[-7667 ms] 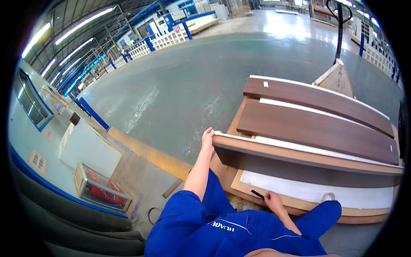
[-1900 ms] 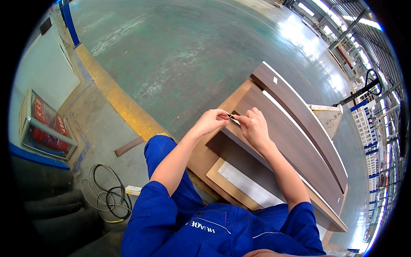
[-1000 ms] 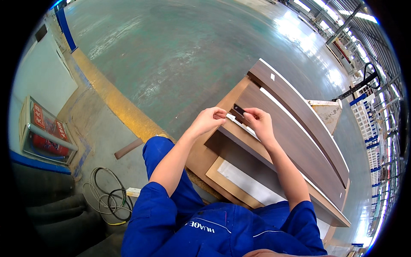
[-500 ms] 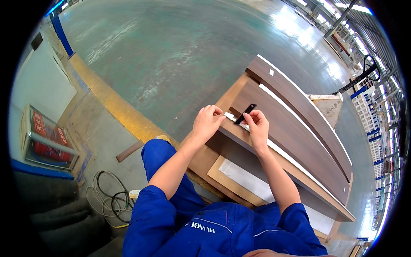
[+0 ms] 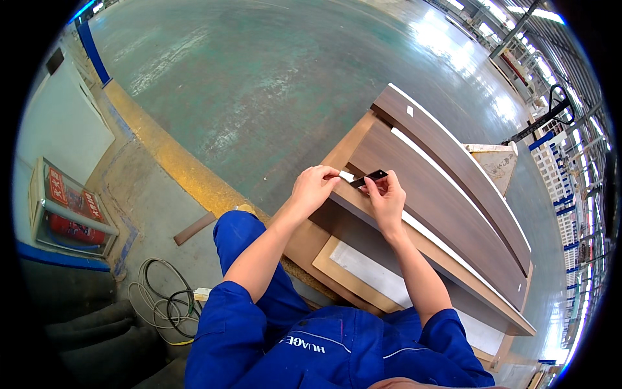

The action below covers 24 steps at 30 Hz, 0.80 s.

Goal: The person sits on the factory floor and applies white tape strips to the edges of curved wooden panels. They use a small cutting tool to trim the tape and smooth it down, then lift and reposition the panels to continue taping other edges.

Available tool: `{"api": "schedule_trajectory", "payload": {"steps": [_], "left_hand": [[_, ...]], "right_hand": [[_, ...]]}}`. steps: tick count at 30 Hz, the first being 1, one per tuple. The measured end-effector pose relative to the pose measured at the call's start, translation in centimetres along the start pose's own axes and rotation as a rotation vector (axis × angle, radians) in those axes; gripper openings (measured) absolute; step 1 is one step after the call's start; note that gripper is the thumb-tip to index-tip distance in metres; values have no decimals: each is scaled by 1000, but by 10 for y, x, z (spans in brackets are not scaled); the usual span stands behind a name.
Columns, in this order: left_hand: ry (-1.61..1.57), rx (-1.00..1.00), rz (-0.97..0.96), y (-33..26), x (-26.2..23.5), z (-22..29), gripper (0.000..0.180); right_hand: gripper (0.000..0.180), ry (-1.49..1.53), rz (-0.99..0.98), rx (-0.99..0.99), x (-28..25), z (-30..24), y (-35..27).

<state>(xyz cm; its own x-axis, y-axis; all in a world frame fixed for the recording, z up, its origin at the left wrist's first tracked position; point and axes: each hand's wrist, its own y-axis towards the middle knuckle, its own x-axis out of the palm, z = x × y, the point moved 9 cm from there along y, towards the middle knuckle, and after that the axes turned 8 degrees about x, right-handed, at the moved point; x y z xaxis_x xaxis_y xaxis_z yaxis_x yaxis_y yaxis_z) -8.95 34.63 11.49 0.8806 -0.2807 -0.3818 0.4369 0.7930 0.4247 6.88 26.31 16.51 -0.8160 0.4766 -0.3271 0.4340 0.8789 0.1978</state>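
My right hand (image 5: 387, 200) pinches a flat black tool (image 5: 369, 179) with a small hole near one end. That tool lies across the near left corner of a long dark brown wood-grain board (image 5: 427, 211). Thumb and fingers of my left hand (image 5: 313, 188) are closed at the same corner, on the end of a white strip (image 5: 346, 176). The strip shows between my left fingertips and the black tool. Under the tool, the exact contact with the board's edge is hidden.
A second dark board (image 5: 453, 149) with a white edge lies beyond, on a stack with brown and white panels (image 5: 369, 272) below. A pallet truck handle (image 5: 544, 120) stands at the right. To the left are a boxed fire extinguisher (image 5: 71, 217) and a coiled cable (image 5: 162, 298) on the floor.
The black tool has turned from steeply slanted to lying flatter, its inner end still near my left fingertips. My right hand has shifted slightly; my left hand stays almost in place.
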Motion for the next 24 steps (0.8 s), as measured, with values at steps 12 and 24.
{"api": "schedule_trajectory", "payload": {"steps": [12, 24], "left_hand": [[-25, -35, -14, -1, -2, 0, 20], [-42, -76, 40, 0, -8, -10, 21]], "right_hand": [[14, 11, -20, 27, 5, -2, 1], [15, 63, 8, 53, 3, 5, 2]]}}
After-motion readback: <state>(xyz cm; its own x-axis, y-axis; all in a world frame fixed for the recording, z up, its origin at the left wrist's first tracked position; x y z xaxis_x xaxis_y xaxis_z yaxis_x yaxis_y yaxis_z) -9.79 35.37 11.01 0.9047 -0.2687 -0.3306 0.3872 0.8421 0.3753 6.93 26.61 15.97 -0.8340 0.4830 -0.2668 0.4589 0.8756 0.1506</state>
